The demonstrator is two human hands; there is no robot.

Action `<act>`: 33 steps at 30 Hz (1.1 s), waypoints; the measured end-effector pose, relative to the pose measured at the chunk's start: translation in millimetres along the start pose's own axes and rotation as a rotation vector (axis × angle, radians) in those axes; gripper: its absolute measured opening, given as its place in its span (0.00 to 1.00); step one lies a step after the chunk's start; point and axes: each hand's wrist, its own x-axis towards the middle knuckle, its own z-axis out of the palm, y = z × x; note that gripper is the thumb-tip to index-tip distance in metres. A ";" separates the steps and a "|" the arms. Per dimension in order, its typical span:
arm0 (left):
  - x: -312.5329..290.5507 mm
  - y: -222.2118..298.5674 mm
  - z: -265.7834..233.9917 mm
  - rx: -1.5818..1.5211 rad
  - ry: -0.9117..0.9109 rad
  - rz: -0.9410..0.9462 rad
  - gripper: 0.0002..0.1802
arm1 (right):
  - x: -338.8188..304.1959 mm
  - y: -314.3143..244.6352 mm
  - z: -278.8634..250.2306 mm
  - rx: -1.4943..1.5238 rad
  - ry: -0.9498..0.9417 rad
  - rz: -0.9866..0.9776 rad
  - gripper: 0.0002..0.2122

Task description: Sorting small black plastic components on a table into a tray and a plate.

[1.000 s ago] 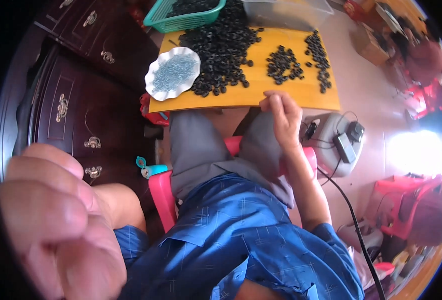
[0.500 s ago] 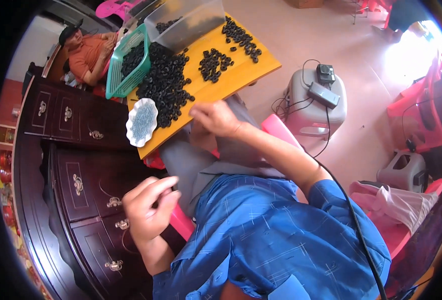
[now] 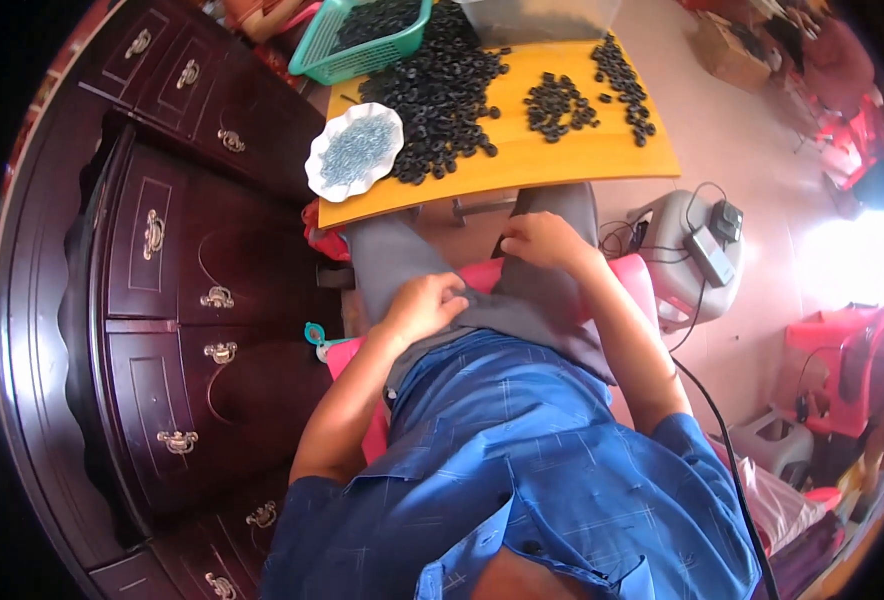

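Dark wooden drawers (image 3: 142, 330) are walling off your left, while pinkish floor (image 3: 692, 115) is lying open beyond the right edge of the yellow table (image 3: 562, 160). A clear box (image 3: 542, 18) and a green basket (image 3: 367, 62) are occupying its far edge; a wavy white plate (image 3: 316, 166) is crowding the left edge, so passing wide of it seems wise. Your left hand (image 3: 427, 305) and right hand (image 3: 544, 240) are resting low over your grey trousers (image 3: 387, 255), short of the table, fingers loosely curled; whether they're holding anything small, you can't tell from this view. Black rings (image 3: 452, 110) are lying heaped beside the plate, with two smaller groups to the right. If you're handling them, taking singles from the heap's loose border is probably neatest; bare wood is leaving room between groups and along the front. Thin pale pieces (image 3: 360, 148) are filling the plate.
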 end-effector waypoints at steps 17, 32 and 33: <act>33.6 -125.2 -74.0 -1.771 0.667 -0.432 0.23 | 38.6 24.3 3.2 2.154 0.651 0.176 0.16; 46.3 -143.7 -77.9 -1.776 0.623 -0.358 0.12 | 44.6 28.8 -0.4 2.000 0.786 0.131 0.20; 49.3 -147.8 -78.4 -1.813 0.615 -0.328 0.09 | 45.6 35.3 0.8 2.005 0.817 0.149 0.19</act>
